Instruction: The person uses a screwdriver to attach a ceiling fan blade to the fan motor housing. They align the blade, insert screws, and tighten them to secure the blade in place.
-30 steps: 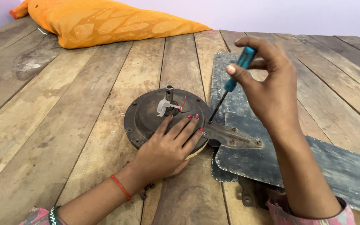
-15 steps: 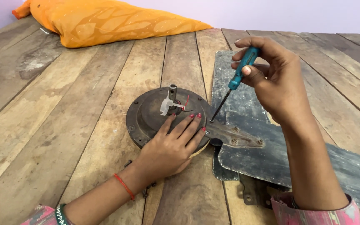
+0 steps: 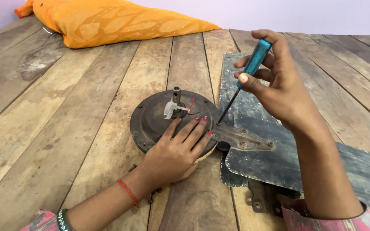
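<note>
A round, rusty brown fan motor housing (image 3: 150, 119) lies flat on the wooden table (image 3: 65, 128), with a short shaft and red wires at its centre. My left hand (image 3: 178, 149) presses flat on its right side, fingers spread. My right hand (image 3: 275, 81) grips a screwdriver with a teal handle (image 3: 253, 57). Its dark shaft slants down to a screw at the housing's right rim, where a metal blade bracket (image 3: 245, 139) joins it. The grey fan blade (image 3: 279, 158) stretches off to the right under my forearm.
An orange patterned cushion (image 3: 108, 21) lies at the table's far edge. A second grey blade (image 3: 240, 85) lies behind the bracket, another bracket (image 3: 260, 199) below it. A few loose dark screws (image 3: 150, 196) sit beside my left wrist.
My right hand has shifted its fingers round the screwdriver handle and tilted it a little to the right. The tip stays on the same screw. My left hand has not moved.
</note>
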